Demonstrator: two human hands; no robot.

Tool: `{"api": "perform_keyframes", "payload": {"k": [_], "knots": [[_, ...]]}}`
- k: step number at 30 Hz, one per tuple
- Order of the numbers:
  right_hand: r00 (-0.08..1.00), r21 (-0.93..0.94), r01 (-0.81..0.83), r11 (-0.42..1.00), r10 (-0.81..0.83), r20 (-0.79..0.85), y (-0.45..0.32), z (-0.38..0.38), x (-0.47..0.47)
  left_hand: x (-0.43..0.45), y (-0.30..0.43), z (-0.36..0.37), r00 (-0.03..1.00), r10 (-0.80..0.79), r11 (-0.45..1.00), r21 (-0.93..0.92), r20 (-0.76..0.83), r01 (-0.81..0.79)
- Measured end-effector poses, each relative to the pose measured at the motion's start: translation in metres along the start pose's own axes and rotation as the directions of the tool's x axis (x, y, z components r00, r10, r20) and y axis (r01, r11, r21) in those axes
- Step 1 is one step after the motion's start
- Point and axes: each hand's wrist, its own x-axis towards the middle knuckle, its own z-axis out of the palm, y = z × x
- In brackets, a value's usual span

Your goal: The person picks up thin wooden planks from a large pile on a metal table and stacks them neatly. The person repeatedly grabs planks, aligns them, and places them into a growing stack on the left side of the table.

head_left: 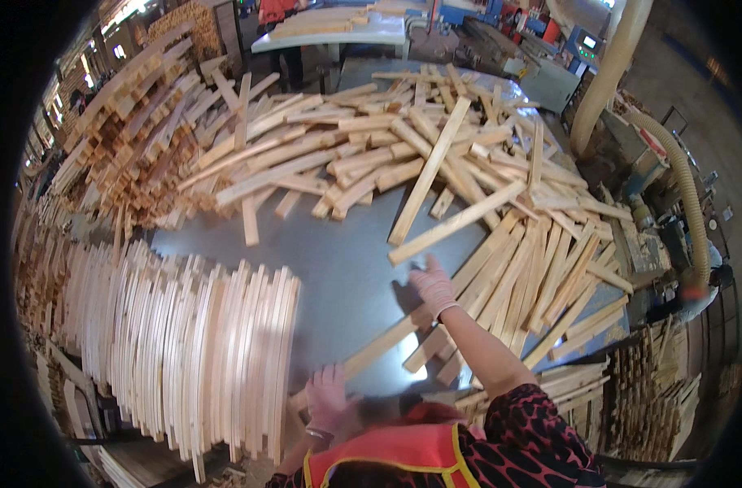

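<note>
My left hand (326, 395), in a pale pink glove, grips a wooden strip (380, 346) near its lower end. The strip slants up and to the right across the grey metal tabletop (346, 293). My right hand (435, 288), gloved the same way, is over the table with its fingers apart and nothing in them. Just beyond its fingertips lies the near end of another wooden strip (456, 222). Beside my right forearm, several loose strips (499, 287) fan out. To the left of my left hand stands a tight row of strips (212, 354) set side by side.
A jumbled heap of wooden strips (359, 140) covers the far side of the table. A tall stack of strips (133, 134) rises at the left. Hoses (612, 73) and machinery stand at the right. A person (703, 299) is at the far right; another stands behind a pale table (334, 38).
</note>
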Motion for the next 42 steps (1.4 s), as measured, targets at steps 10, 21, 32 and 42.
{"api": "perform_keyframes", "payload": {"k": [10,21,32,42], "knots": [[0.902,0.913,0.114,0.392,0.345,-0.261,0.029,-0.037,0.186,0.035,-0.015,0.002,0.95,-0.201,0.974,-0.053,0.241,0.219],[0.984,-0.017,-0.002,1.0,0.005,0.18,0.02,0.098,-0.109,-0.011,-0.035,0.004,0.781,-0.43,0.141,-0.821,0.452,0.553],[-0.166,0.295,0.947,0.129,-0.589,0.791,-0.011,0.2,-0.12,-0.011,-0.079,-0.028,0.937,-0.335,0.932,0.109,-0.102,0.346],[0.909,0.565,-0.099,0.819,0.305,-0.284,-0.04,0.046,0.148,0.0,-0.06,-0.003,0.937,-0.345,0.932,0.097,-0.059,0.349]]}}
